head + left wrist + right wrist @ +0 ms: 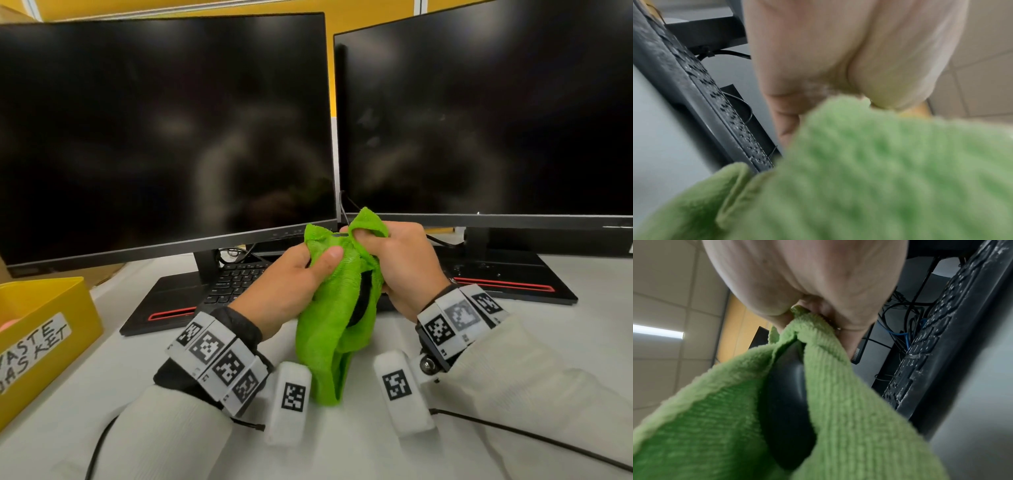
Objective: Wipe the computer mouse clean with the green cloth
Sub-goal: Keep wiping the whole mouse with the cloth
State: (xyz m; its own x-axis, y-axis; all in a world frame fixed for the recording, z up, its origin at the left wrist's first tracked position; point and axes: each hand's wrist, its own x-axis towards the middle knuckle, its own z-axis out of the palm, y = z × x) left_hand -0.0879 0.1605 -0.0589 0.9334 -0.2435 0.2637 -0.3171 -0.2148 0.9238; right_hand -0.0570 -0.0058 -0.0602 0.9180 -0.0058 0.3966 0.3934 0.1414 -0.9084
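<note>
The green cloth is bunched around the black computer mouse, both held up above the desk in front of the monitors. My left hand grips the wrapped mouse from the left, thumb pressed on the cloth. My right hand grips it from the right, fingers pinching the cloth's top fold. Only a dark strip of the mouse shows through a gap in the cloth. In the left wrist view the cloth fills the lower frame below my palm.
Two dark monitors stand behind my hands, on black stands. A black keyboard lies under the left monitor. A yellow box labelled waste basket sits at the left. Cables trail over the white desk.
</note>
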